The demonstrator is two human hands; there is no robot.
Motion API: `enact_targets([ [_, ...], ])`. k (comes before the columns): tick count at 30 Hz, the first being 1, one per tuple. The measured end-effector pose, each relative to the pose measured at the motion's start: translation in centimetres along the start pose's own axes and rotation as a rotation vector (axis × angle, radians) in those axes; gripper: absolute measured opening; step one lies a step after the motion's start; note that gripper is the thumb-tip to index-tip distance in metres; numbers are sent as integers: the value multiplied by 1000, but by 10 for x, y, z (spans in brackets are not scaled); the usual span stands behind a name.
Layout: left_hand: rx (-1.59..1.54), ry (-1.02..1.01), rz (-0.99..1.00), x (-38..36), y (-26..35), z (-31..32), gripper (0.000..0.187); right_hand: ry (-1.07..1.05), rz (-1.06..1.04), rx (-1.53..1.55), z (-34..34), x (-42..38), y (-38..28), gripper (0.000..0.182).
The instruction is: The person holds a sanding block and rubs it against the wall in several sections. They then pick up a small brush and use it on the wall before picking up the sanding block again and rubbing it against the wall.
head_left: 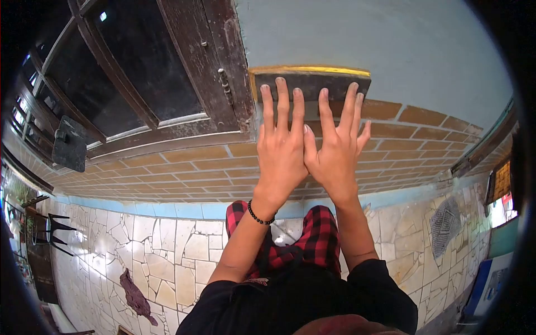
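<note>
And here we are at the wall, where the left hand [282,151] and the right hand [336,148] lie side by side, fingers spread, neither one clenched or grasping, with fingertips against the face of a dark board [311,85]. That board is a long, slim rectangle, flat and matt, showing a bright yellow strip [329,70] along its far edge. It sits against the wall just right of the window frame [222,56], where smooth blue-grey plaster [385,42] meets orange-brown brickwork [416,134] ruled with pale joints. The thumbs come together in the middle, touching or very nearly so (from this angle I cannot tell which). Over on the left, that frame is worn dark wood, chipped and scuffed, carrying a slim metal bolt [225,86] beside dark, glossy panes [145,61]. A string of round black beads [258,218] circles the left wrist, and nearer in come red-and-black checked trousers [324,231] and black sleeves [385,287]. Below spreads a floor of pale, irregular stone pieces [167,234], shiny on the left, with a crumpled dark cloth [135,296] near left, a grey, rumpled textile [444,228] to the right, and a thin-legged black stool [51,230] at the left edge.
</note>
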State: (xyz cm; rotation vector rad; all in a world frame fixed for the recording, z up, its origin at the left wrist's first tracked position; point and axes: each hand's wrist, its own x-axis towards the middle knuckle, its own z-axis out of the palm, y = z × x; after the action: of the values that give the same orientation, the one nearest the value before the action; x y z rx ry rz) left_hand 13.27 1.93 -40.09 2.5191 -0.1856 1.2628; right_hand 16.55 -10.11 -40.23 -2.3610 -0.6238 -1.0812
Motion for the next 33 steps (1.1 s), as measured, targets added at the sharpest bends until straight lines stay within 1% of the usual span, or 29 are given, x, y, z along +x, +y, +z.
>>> enact_targets([
  [3, 65, 0, -5, 4, -1, 7, 79, 6, -5, -28, 4, 6, 0, 75],
  [10, -24, -3, -31, 1, 1, 7, 80, 1, -11, -5, -3, 3, -1, 79],
  [15, -6, 19, -18, -3, 1, 8, 81, 43, -13, 33, -2, 0, -1, 79],
  [18, 19, 29, -6, 1, -6, 15, 83, 89, -6, 42, 6, 3, 1, 77],
  [22, -10, 14, -8, 0, -3, 7, 85, 108, -10, 92, -2, 7, 2, 68],
  [25, -5, 68, 19, 1, -4, 12, 86, 145, -11, 105, -2, 13, 8, 62],
  [27, -25, 44, -17, 1, -2, 14, 87, 152, -8, 84, -1, 13, 9, 59],
  [33, -29, 24, -43, -4, 6, -4, 86, 129, 6, 100, -13, 9, 6, 59],
])
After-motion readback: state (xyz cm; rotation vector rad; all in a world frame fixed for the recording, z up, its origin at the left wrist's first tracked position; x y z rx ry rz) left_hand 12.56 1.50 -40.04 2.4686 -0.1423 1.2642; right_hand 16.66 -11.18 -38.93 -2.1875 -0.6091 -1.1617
